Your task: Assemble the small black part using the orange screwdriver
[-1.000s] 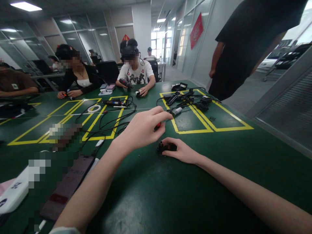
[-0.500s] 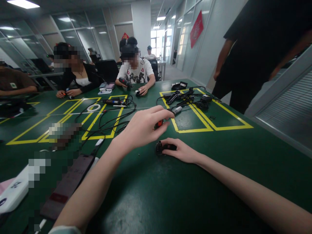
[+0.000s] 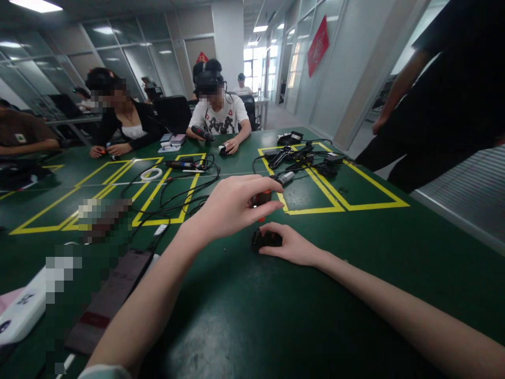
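Note:
My left hand [image 3: 232, 205] hovers over the green table [image 3: 276, 326], its fingers pinched on a small red and black part [image 3: 261, 200]. Just below and to the right, my right hand [image 3: 290, 245] lies on the table with its fingers closed over a small black device [image 3: 263, 239]. The red part sits directly above the black device, a little apart from it. Much of the black device is hidden under my right fingers.
Black cables [image 3: 177, 195] and tools lie in yellow-taped squares [image 3: 339, 202] beyond my hands. A phone [image 3: 106, 300] and a white case [image 3: 19, 316] rest at the near left. Seated people work at the far edge; a person in black [image 3: 445, 105] stands at the right.
My left hand has drawn the red part closer and lower, over the black device. The right hand has shifted a little. The standing person has moved to the right.

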`<control>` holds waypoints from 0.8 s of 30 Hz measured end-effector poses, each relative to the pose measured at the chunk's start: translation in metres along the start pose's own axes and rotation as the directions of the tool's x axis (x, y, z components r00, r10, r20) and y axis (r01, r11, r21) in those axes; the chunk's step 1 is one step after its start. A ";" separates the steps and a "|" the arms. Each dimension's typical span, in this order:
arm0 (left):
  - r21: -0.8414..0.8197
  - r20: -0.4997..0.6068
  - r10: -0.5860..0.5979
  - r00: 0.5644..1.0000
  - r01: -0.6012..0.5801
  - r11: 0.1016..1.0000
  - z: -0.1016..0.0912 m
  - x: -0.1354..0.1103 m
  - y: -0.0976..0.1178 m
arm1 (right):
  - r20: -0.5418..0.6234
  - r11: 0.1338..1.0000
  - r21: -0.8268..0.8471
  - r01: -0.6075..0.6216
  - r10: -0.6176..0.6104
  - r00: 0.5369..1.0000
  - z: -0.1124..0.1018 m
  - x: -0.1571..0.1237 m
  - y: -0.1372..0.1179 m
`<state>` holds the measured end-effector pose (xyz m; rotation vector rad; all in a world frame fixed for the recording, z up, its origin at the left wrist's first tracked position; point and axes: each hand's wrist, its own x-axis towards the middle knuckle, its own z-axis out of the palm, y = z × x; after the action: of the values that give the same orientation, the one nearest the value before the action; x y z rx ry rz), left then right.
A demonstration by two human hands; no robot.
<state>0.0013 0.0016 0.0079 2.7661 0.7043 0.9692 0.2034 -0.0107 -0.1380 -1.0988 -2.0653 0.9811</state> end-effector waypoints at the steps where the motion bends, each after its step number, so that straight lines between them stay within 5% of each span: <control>1: 0.018 0.001 0.002 1.000 -0.002 1.000 0.000 0.000 0.000 | -0.011 1.000 -0.011 -0.009 0.008 1.000 0.001 0.000 0.000; 16: 0.024 -0.010 -0.021 1.000 0.021 0.999 -0.002 0.000 0.001 | 0.030 0.996 0.006 0.086 -0.086 0.996 -0.003 0.001 0.004; 24: 0.070 0.069 -0.148 0.987 0.143 0.987 -0.006 0.003 0.005 | 0.001 0.998 -0.030 0.047 -0.047 0.999 -0.001 0.000 0.001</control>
<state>0.0010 -0.0016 0.0154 2.7425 0.9268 0.8253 0.2044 -0.0098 -0.1379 -1.0597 -2.1030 0.9308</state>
